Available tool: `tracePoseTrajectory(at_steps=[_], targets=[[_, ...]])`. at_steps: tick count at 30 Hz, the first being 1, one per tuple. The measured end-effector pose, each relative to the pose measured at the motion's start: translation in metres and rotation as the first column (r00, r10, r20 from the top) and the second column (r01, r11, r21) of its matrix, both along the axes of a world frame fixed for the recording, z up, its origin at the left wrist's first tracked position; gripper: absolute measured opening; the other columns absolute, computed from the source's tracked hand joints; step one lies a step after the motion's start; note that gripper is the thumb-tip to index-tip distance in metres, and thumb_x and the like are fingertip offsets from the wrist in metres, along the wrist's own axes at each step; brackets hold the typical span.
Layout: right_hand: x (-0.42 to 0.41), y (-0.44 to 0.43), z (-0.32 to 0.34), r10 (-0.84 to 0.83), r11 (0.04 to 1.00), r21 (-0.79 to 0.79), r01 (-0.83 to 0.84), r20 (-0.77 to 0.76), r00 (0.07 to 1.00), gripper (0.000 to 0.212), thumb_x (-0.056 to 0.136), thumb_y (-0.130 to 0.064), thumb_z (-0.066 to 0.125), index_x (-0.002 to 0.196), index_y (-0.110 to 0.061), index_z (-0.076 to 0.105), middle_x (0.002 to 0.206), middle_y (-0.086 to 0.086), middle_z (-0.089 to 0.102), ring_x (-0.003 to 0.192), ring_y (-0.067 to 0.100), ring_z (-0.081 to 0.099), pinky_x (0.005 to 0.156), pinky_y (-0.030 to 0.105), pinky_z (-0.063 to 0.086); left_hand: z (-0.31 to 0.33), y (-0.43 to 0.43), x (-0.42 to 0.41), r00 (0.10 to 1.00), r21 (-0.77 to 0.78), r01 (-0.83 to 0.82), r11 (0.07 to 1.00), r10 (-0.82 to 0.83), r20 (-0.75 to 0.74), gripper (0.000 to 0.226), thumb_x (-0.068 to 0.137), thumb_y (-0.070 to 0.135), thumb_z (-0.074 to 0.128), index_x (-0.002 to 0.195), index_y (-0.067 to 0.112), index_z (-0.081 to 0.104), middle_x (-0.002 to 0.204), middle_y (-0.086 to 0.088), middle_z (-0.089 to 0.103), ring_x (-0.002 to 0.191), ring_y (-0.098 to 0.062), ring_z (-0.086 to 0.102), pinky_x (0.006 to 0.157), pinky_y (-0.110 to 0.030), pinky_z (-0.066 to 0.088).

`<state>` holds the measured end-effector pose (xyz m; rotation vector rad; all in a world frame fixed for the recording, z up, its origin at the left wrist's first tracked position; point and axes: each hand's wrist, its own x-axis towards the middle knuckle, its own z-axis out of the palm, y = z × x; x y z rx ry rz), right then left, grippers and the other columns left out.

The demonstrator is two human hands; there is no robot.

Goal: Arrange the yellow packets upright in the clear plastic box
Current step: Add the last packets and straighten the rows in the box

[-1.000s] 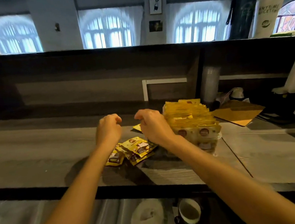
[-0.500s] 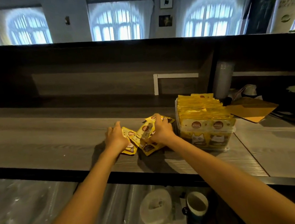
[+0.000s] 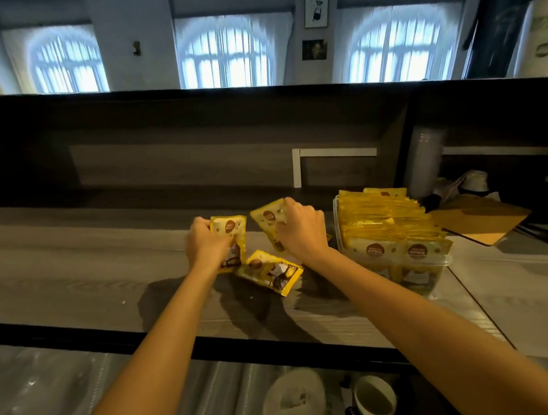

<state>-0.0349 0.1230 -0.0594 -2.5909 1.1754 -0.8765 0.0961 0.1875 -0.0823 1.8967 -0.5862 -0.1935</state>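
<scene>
Between left grip (image 3: pixel 206 246), right grip (image 3: pixel 300 235), loose packet (image 3: pixel 270 273)

My only camera rides my head, facing forward and down, close over the counter (image 3: pixel 66 267), left hand (image 3: pixel 206 246) and right hand (image 3: pixel 300 235) mid-frame.

light: dim room, backlit by three blown-out bluish windows (image 3: pixel 224 51) | shadows: left hand (image 3: pixel 206 246), right hand (image 3: pixel 303 234) cast soft shadows toward camera on surface (image 3: pixel 66 267) | blur: slight smear overall, lower shelf (image 3: pixel 65 405) murky | distortion: wide-angle bending at edges
</scene>
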Motion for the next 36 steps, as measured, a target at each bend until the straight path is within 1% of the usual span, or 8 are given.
tracePoseTrajectory(at_steps=[5, 9, 14, 19, 22, 24, 27, 36], targets=[[-0.002, -0.018, 0.026, 0.034, 0.999, -0.044, -0.025, 0.224, 0.974, 0.025, 0.093, -0.02, 0.051, 0.114, -0.009, 0.062, 0.11, 0.011, 0.067, 0.112, 0.028, 0.05, 0.088, 0.039, 0.045, 0.031, -0.007, -0.011, 0.991, -0.125, 0.016, 0.992, 0.002, 0.137, 0.022, 0.088, 0.003, 0.056, 0.106, 0.012, 0.047, 0.116, -0.013, 0.055, 0.114, -0.029, 0.051, 0.089, -0.044, 0.051], [-0.012, -0.04, 0.046, -0.006, 1.0, 0.011, 0.002, 0.344, 0.939, 0.028, 0.096, -0.027, 0.048, 0.114, -0.011, 0.063, 0.109, 0.011, 0.069, 0.106, 0.028, 0.059, 0.086, 0.044, 0.052, 0.052, -0.025, -0.025, 0.962, -0.207, 0.062, 0.976, -0.004, 0.272, 0.018, 0.087, -0.002, 0.054, 0.104, 0.005, 0.054, 0.11, -0.014, 0.06, 0.107, -0.027, 0.054, 0.075, -0.031, 0.047], [-0.05, -0.077, 0.064, -0.118, 0.993, 0.059, 0.102, 0.495, 0.861, 0.023, 0.093, -0.017, 0.055, 0.109, -0.007, 0.068, 0.108, 0.013, 0.07, 0.101, 0.028, 0.065, 0.088, 0.045, 0.054, 0.073, -0.063, -0.05, 0.939, -0.285, 0.169, 0.944, -0.065, 0.339, 0.017, 0.087, -0.006, 0.052, 0.1, 0.005, 0.057, 0.105, -0.011, 0.06, 0.101, -0.019, 0.055, 0.078, -0.029, 0.048], [-0.097, -0.12, 0.069, -0.227, 0.973, 0.172, 0.153, 0.616, 0.754, 0.025, 0.09, -0.006, 0.058, 0.113, -0.006, 0.067, 0.112, 0.012, 0.068, 0.107, 0.024, 0.063, 0.09, 0.036, 0.054, 0.082, -0.113, -0.078, 0.902, -0.287, 0.332, 0.899, -0.213, 0.376, 0.022, 0.086, -0.011, 0.048, 0.091, 0.01, 0.054, 0.106, -0.013, 0.06, 0.1, -0.018, 0.055, 0.068, -0.023, 0.049], [-0.116, -0.148, 0.063, -0.29, 0.955, 0.25, 0.162, 0.661, 0.692, 0.026, 0.089, 0.0, 0.055, 0.111, -0.005, 0.068, 0.112, 0.014, 0.067, 0.108, 0.027, 0.062, 0.09, 0.043, 0.055, 0.08, -0.142, -0.095, 0.881, -0.283, 0.384, 0.879, -0.258, 0.396, 0.023, 0.086, -0.011, 0.048, 0.088, 0.012, 0.048, 0.101, -0.01, 0.057, 0.096, -0.014, 0.053, 0.055, -0.013, 0.046], [-0.125, -0.162, 0.058, -0.309, 0.945, 0.302, 0.129, 0.683, 0.662, 0.026, 0.089, 0.001, 0.053, 0.112, -0.005, 0.065, 0.115, 0.014, 0.065, 0.111, 0.025, 0.06, 0.089, 0.038, 0.055, 0.076, -0.158, -0.104, 0.864, -0.273, 0.428, 0.861, -0.301, 0.405, 0.023, 0.087, -0.012, 0.047, 0.089, 0.011, 0.046, 0.098, -0.005, 0.051, 0.093, -0.009, 0.049, 0.048, -0.01, 0.047], [-0.135, -0.179, 0.05, -0.299, 0.936, 0.346, 0.058, 0.7, 0.648, 0.027, 0.091, 0.002, 0.05, 0.115, -0.004, 0.061, 0.118, 0.012, 0.061, 0.11, 0.02, 0.057, 0.082, 0.03, 0.052, 0.068, -0.18, -0.111, 0.833, -0.246, 0.498, 0.832, -0.379, 0.403, 0.024, 0.088, -0.013, 0.045, 0.089, 0.011, 0.045, 0.096, -0.004, 0.05, 0.093, -0.01, 0.05, 0.051, -0.01, 0.046], [-0.139, -0.205, 0.032, -0.252, 0.912, 0.394, -0.115, 0.758, 0.601, 0.019, 0.091, 0.003, 0.045, 0.1, -0.007, 0.058, 0.106, 0.011, 0.059, 0.098, 0.02, 0.057, 0.074, 0.032, 0.054, 0.05, -0.212, -0.103, 0.737, -0.138, 0.654, 0.744, -0.585, 0.339, 0.013, 0.092, -0.001, 0.05, 0.093, 0.011, 0.046, 0.101, -0.004, 0.052, 0.099, -0.014, 0.053, 0.057, -0.012, 0.045]])
